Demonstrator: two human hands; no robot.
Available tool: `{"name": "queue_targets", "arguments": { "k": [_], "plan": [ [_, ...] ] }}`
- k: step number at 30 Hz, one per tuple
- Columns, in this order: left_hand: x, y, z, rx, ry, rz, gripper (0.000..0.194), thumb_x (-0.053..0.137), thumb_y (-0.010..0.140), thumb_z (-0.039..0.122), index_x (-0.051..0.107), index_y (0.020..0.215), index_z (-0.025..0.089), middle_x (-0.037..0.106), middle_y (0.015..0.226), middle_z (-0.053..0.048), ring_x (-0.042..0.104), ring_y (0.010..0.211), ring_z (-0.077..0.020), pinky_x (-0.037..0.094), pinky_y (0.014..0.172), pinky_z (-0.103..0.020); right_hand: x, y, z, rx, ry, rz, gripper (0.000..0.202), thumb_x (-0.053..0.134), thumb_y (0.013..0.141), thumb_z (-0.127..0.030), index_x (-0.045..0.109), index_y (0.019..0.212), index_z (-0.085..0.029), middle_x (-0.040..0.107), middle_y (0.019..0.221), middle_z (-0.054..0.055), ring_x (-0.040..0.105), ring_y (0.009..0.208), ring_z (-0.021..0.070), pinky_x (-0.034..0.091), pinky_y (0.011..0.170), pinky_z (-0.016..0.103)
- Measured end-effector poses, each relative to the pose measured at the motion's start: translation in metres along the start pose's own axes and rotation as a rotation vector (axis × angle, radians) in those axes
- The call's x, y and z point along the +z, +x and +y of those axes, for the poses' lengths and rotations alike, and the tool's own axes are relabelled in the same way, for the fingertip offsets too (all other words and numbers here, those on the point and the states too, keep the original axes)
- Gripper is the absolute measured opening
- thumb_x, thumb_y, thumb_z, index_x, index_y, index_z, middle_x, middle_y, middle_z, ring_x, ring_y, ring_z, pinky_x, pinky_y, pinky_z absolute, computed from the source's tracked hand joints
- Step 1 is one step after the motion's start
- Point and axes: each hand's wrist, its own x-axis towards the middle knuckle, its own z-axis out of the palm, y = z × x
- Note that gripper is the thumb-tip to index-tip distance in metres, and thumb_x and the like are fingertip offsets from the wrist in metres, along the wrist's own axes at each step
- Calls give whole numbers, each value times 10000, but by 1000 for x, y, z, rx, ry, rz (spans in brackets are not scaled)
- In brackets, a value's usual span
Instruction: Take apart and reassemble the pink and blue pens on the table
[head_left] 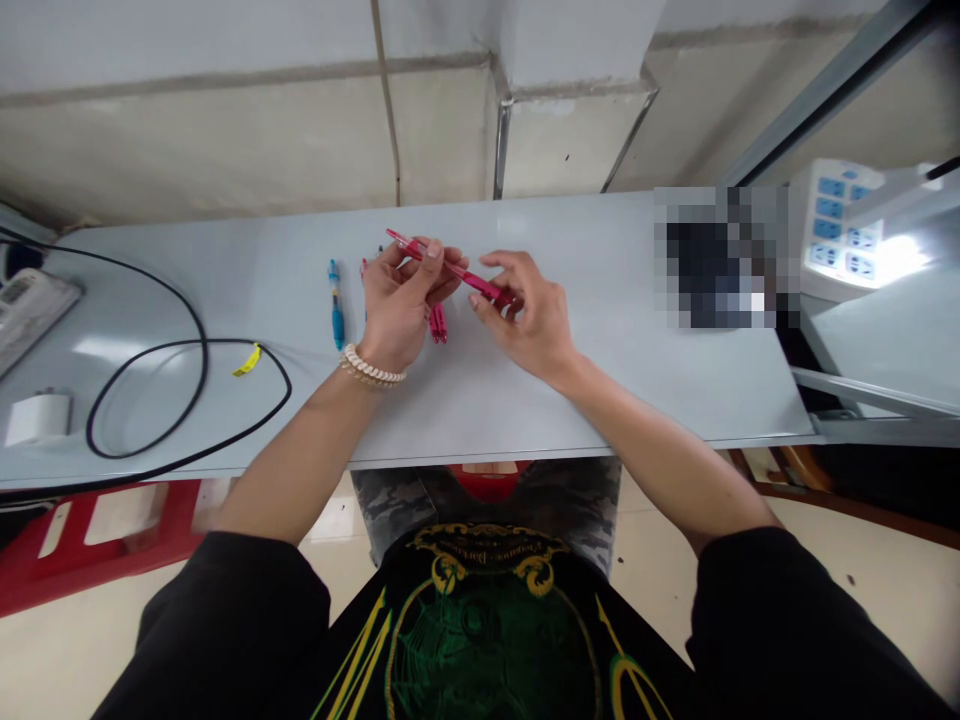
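A pink pen (pixel 476 279) is held at a slant above the table, its clear pointed end up and to the left. My left hand (pixel 397 310), with a white braided bracelet on the wrist, pinches it around the middle between thumb and fingers. At the lower right end, by the clip, my right hand (pixel 534 315) has its fingers curled round the pen. Beneath my left hand lie more pink pens (pixel 439 325), partly covered. A blue pen (pixel 336 305) rests to the left, and other pen ends show behind my left fingers.
A black cable (pixel 202 345) with a yellow tag (pixel 247 360) loops across the left of the grey table (pixel 480 410). A white adapter (pixel 39 418) sits at the front left. A white power strip (pixel 836 225) stands at the right. The wall borders the back edge.
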Motion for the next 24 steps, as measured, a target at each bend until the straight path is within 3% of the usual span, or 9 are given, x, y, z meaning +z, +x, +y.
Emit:
{"name": "queue_targets", "arguments": {
  "k": [6, 17, 24],
  "plan": [
    [2, 0, 0, -5, -12, 7, 225, 897, 957, 303, 704, 867, 230, 815, 938, -35, 833, 1099, -222, 649, 998, -332, -1, 0, -2, -3, 20, -15, 529, 507, 1106, -706, 719, 1158, -225, 773, 908, 26, 680, 730, 138, 536, 727, 299],
    [-1, 2, 2, -52, 3, -8, 249, 798, 1035, 442, 698, 900, 258, 852, 1026, -28, 807, 1202, -248, 657, 983, -342, 0, 0, -3, -14, 14, 7, 536, 484, 1118, -705, 720, 1148, -225, 760, 847, 18, 675, 681, 134, 518, 699, 300],
    [-4, 6, 4, -65, -30, 15, 428, 694, 1032, 686, 764, 961, 270, 860, 1148, -79, 784, 1280, -291, 665, 997, -359, 1, -1, -4, -47, 32, 65, 474, 516, 1124, -655, 722, 1140, -229, 783, 905, 25, 691, 725, 137, 544, 718, 302]
  ]
}}
